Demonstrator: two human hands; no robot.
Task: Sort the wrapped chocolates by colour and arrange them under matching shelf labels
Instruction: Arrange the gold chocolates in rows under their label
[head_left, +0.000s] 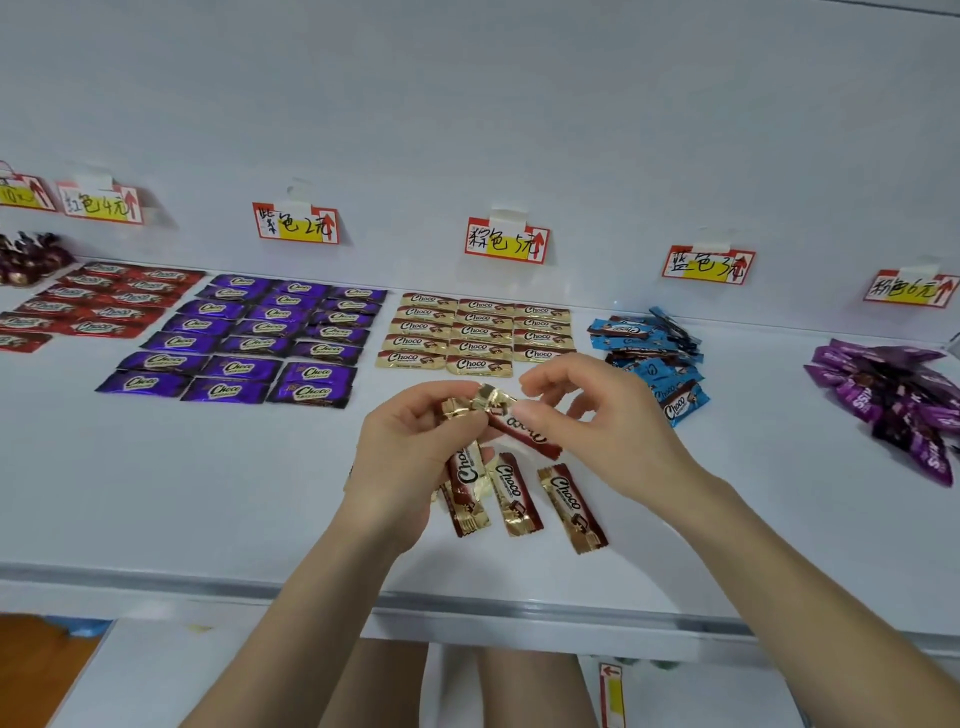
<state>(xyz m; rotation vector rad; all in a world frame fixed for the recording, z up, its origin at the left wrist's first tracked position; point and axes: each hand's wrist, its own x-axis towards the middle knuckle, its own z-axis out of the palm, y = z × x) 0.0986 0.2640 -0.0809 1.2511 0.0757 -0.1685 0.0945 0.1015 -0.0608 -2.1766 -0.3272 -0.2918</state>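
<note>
My left hand grips a bunch of gold-and-brown Choco chocolates above the white shelf. My right hand pinches one gold-brown chocolate out of that bunch. Two more gold-brown bars lie loose on the shelf just below the hands. Behind them a neat block of gold chocolates sits under the brown label. Purple rows lie under the purple label, red rows under the red label.
A loose heap of blue chocolates lies under the blue label. A heap of magenta ones lies at the right under the pink label. Dark wrapped sweets sit far left. The shelf's front edge runs below my wrists.
</note>
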